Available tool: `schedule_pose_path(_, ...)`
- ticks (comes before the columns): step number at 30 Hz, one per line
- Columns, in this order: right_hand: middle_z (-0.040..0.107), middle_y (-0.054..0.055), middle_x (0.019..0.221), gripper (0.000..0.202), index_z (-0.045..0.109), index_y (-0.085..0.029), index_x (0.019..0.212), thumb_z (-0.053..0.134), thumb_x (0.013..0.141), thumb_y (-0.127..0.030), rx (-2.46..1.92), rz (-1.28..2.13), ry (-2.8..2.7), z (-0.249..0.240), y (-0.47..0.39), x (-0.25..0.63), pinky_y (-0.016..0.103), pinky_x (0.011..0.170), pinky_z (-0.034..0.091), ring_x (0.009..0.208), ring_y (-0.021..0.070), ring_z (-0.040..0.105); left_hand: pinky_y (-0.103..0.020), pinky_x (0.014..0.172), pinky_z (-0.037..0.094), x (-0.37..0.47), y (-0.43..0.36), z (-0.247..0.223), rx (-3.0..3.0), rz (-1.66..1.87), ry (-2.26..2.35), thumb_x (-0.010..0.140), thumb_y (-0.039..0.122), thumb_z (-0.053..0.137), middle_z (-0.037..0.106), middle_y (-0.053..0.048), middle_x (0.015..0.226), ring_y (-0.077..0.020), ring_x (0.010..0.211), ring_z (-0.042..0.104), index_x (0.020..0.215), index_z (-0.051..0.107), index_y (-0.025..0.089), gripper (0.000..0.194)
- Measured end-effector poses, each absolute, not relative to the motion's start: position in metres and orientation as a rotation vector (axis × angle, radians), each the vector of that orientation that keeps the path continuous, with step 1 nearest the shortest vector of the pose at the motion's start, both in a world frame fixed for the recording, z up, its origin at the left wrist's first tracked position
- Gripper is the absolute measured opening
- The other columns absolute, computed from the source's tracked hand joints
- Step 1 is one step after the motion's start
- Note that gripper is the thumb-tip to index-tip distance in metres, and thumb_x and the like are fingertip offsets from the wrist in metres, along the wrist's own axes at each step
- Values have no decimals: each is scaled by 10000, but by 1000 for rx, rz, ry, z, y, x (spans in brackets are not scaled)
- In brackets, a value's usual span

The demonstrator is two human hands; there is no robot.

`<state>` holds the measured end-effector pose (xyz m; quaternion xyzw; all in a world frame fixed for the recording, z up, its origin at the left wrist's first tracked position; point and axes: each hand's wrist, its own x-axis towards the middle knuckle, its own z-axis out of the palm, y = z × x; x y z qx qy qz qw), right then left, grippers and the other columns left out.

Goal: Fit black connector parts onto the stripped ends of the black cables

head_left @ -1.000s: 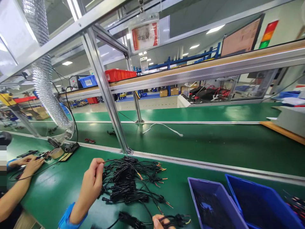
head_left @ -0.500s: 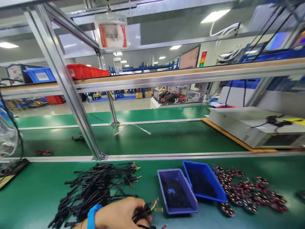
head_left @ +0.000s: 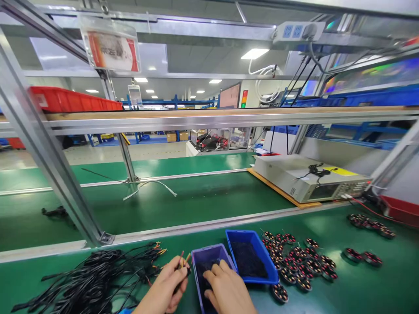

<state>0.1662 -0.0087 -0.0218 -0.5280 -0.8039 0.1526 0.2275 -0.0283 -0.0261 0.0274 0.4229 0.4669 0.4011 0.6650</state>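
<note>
My left hand (head_left: 170, 283), with a blue band at its wrist, is closed around a black cable (head_left: 178, 285) whose red and yellow wire ends (head_left: 185, 261) point up. Just to its right, my right hand (head_left: 229, 288) reaches into a purple bin (head_left: 195, 279) of small black pieces. Its fingers are bent and apart; I see nothing held between them. A blue bin (head_left: 274, 275) with dark contents touches the purple one on the right. On the left lies a heap of black cables (head_left: 81, 279) with coloured wire ends.
Several round motor parts with copper windings (head_left: 297, 261) lie right of the bins, and more (head_left: 371, 224) farther right. A grey bench instrument (head_left: 294, 174) stands behind on a wooden board. A metal post (head_left: 55, 157) rises at left, and a shelf (head_left: 203, 120) crosses above the bench.
The view has swung right. My right hand has come into view and into the purple bin. My left hand, still holding the cable, is now upright beside that bin.
</note>
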Motion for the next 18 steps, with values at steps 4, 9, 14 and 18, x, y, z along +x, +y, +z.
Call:
schedule_pose_path(4, 699, 50, 651, 300, 718, -212, 575, 764, 505, 76, -1448, 314, -2347, -35, 7, 162, 293, 628, 443, 753, 265, 643, -190, 307, 93, 2, -11, 25, 1046, 855, 1022, 649, 740, 694, 405, 133, 391, -34, 286, 182, 747, 442, 237, 571)
schedule_pose_path(9, 705, 19, 760, 292, 752, -261, 753, 649, 734, 11, -1331, 285, -2382, -37, -3, 174, 273, 650, 427, 762, 210, 619, -197, 323, 128, 11, -3, 19, 1101, 822, 959, 669, 764, 680, 306, 156, 391, -33, 298, 137, 727, 479, 228, 576)
schedule_pose_path(14, 684, 36, 808, 237, 703, -224, 870, 523, 911, -75, -1266, 369, -2345, -26, -5, 183, 273, 675, 455, 776, 201, 623, -216, 476, 313, 10, -1, 6, 1156, 895, 1015, 707, 670, 736, 506, 57, 535, -80, 457, 377, 734, 600, 177, 512)
schedule_pose_path(18, 679, 45, 852, 223, 653, -239, 884, 465, 999, -204, -1157, 509, -2058, -11, -10, 185, 299, 734, 484, 800, 212, 632, -232, 538, 338, 8, -2, 2, 1206, 958, 1055, 721, 664, 725, 516, 37, 588, -106, 539, 418, 711, 605, 170, 509)
